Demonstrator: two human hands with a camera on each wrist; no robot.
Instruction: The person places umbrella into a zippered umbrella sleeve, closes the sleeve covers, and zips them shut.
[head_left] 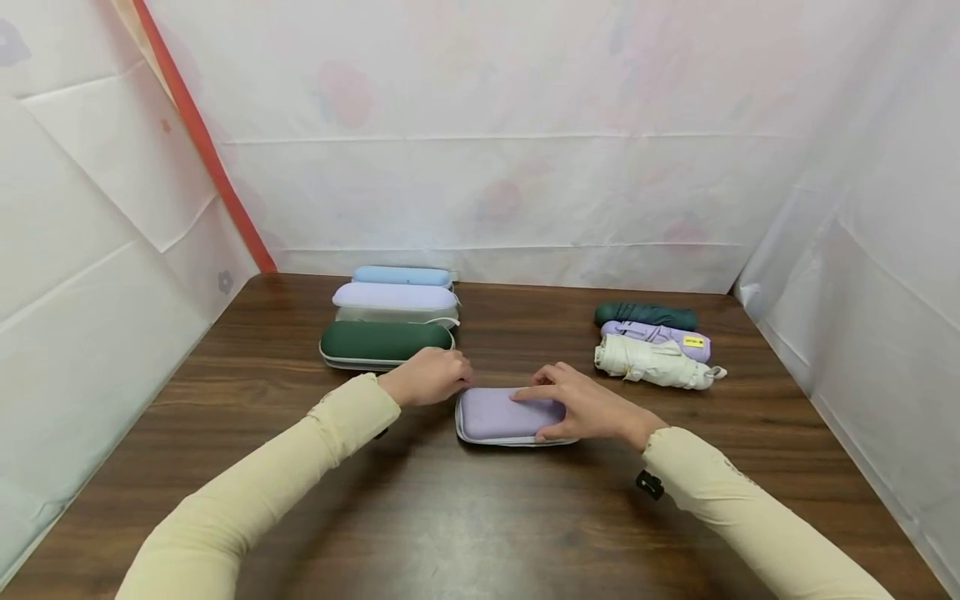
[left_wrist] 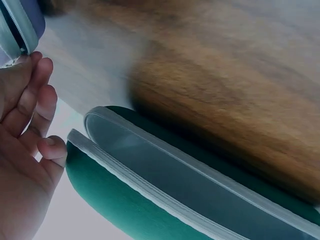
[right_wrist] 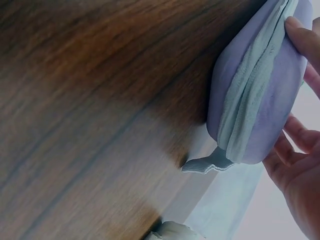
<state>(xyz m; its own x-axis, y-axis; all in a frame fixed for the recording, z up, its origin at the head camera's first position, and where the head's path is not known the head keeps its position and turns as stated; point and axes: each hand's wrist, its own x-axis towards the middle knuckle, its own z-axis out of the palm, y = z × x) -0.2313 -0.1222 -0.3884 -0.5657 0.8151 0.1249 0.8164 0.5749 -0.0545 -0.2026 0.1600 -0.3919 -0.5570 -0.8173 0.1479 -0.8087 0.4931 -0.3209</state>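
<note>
A lilac zippered case (head_left: 491, 414) lies on the table in front of the person, with a pale zipper band (right_wrist: 250, 95) round its side. At its left end the left hand (head_left: 429, 377) pinches the zipper end with thumb and fingertips; the pull itself is hidden between them. In the left wrist view the zipper is parted near these fingers (left_wrist: 36, 62). The right hand (head_left: 588, 402) holds the case's right part, thumb on the front side and fingers over the top and back. A fabric loop (right_wrist: 207, 162) sticks out from the right end.
Behind the left hand lies a dark green case (head_left: 386, 340), its zipper open in the left wrist view. Beyond it are a pale lavender case (head_left: 393, 296) and a light blue case (head_left: 401, 276). Folded umbrellas lie at right: dark green (head_left: 645, 316), lilac (head_left: 637, 331), white (head_left: 652, 361).
</note>
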